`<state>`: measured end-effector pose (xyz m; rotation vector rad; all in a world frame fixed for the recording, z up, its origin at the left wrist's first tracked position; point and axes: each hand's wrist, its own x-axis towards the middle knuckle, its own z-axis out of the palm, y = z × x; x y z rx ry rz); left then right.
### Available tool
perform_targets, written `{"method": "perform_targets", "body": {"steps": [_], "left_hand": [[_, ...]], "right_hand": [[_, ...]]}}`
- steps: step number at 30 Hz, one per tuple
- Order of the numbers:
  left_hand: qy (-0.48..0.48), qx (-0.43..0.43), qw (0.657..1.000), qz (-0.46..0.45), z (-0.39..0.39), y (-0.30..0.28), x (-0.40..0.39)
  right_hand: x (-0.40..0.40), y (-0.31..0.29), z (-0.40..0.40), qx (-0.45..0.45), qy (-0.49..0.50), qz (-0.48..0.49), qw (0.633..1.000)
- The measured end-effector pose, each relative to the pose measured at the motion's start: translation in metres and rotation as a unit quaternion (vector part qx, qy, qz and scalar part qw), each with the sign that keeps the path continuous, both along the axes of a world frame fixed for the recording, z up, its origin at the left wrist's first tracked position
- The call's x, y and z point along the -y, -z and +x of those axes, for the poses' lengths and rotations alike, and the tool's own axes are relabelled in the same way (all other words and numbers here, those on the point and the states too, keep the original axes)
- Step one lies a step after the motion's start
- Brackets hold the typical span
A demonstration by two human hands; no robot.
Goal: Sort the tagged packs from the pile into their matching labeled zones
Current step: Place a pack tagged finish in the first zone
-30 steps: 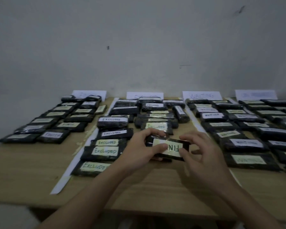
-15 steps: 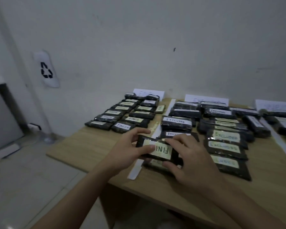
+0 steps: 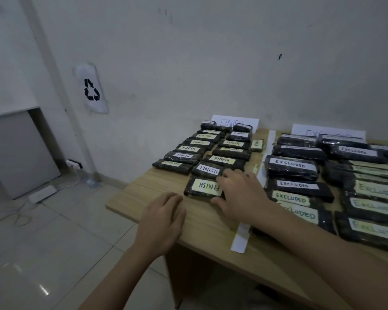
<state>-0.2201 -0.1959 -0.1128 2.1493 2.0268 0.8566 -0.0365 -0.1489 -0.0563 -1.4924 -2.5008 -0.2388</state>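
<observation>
A black pack [image 3: 202, 186] with a yellow tag reading FINISH, upside down to me, lies on the wooden table [image 3: 148, 193] at the near end of the right FINISH row. My right hand [image 3: 238, 193] grips its right end, fingers over the far edge and thumb at the near edge. My left hand [image 3: 164, 213] hovers just left of the pack, fingers loosely curled, holding nothing. Several FINISH packs [image 3: 222, 159] fill two rows below the FINISH sign [image 3: 231, 121].
A white paper strip [image 3: 241, 238] divides the FINISH zone from several EXCLUDED packs [image 3: 291, 166] under the EXCLUDED sign [image 3: 327, 132]. The table's left edge drops to a tiled floor with a power strip [image 3: 43, 193]. A recycling sign [image 3: 91, 89] hangs on the wall.
The FINISH pack moved left from mid-air and now lies on the table in the FINISH zone. My left hand has let go of it. My view swung left.
</observation>
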Motion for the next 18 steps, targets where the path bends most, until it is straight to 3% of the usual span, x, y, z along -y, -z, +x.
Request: {"method": "perform_targets", "body": {"steps": [8,14,18], "left_hand": [[-0.023,0.000,0.999,0.023,0.003,0.004,0.004],[0.013,0.036,0.999,-0.011,0.004,-0.011,0.003],[0.000,0.032,0.999,0.029,0.024,-0.027,-0.004]], "right_hand": [[-0.024,0.011,-0.022,0.003,0.028,-0.051,0.998],[-0.015,0.001,0.004,-0.061,-0.005,0.001,0.998],[-0.007,-0.012,0.032,-0.075,-0.008,0.010,0.997]]}}
